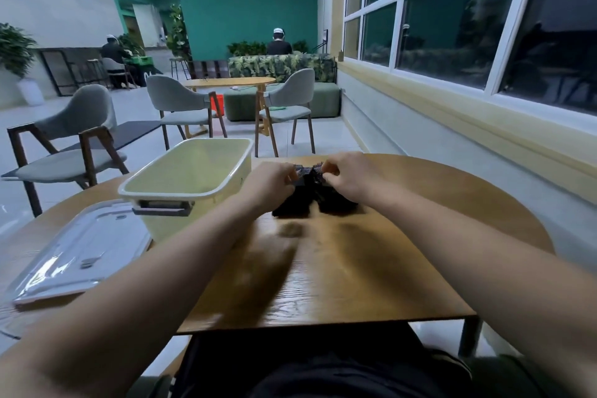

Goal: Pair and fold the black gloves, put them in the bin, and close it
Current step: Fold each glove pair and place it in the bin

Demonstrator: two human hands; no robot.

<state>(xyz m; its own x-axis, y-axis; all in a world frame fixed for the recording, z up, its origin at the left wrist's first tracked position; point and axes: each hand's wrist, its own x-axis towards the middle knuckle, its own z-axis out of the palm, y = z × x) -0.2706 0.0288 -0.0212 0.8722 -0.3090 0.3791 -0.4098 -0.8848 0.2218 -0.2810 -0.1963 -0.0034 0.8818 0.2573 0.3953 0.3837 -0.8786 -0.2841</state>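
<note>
Head view: my left hand [273, 179] and right hand [347, 176] each pinch the far edge of the black gloves [315, 200], which lie on the table [355, 268], long axis pointing away from me. Left of them the bin [151, 186] stands open, its contents perhaps too blurred to tell. The lid [80, 252] lies flat beside it.

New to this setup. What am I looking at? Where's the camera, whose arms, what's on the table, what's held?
No machine here: one picture, from a wide-angle camera on a person's head, looking forward and down. The bare arms are that person's. The left hand and right hand each pinch the far edge of the black gloves, which lie on the wooden table. Left of them stands an open pale bin; its clear lid lies on the table beside it, nearer the camera.
</note>
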